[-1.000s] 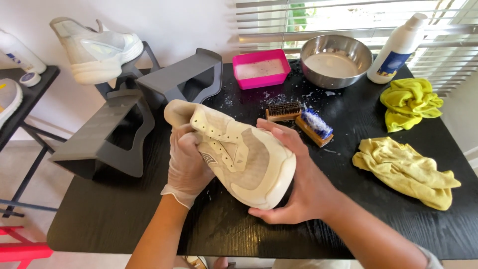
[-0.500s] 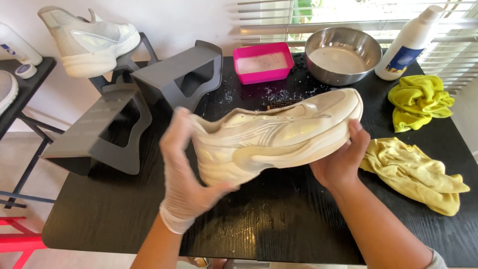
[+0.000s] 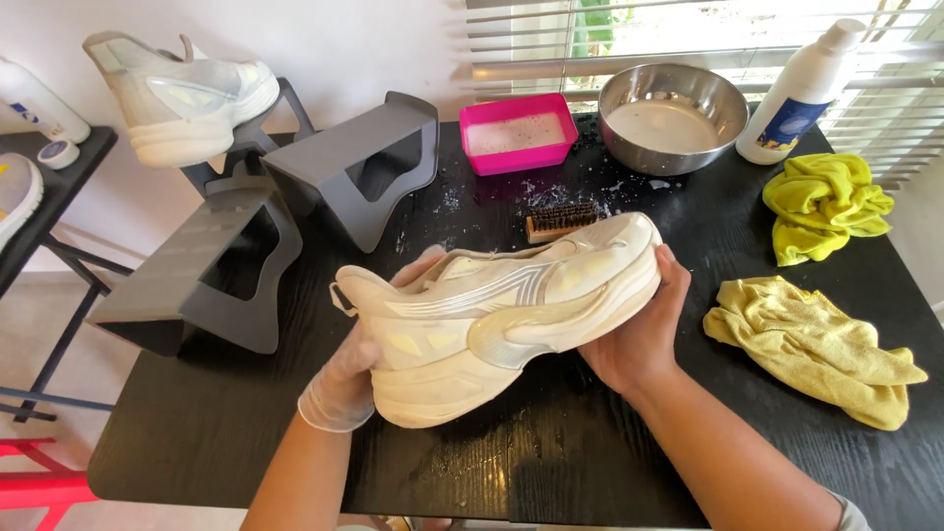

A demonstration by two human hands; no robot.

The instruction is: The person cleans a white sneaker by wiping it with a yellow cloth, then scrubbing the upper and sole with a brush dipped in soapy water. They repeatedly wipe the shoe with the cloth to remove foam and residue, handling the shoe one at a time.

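I see my gloved left hand gripping the heel of a cream sneaker while my bare right hand cups its toe, sideways above the black table. A brush lies just behind.

Head camera, steeply down, close over black table

The cream-white sneaker, scuffed and damp-looking with pale panels on its side, is held lengthwise above the front middle of the desk, side facing up, sole toward the front edge, heel loop to the left and toe to the right.
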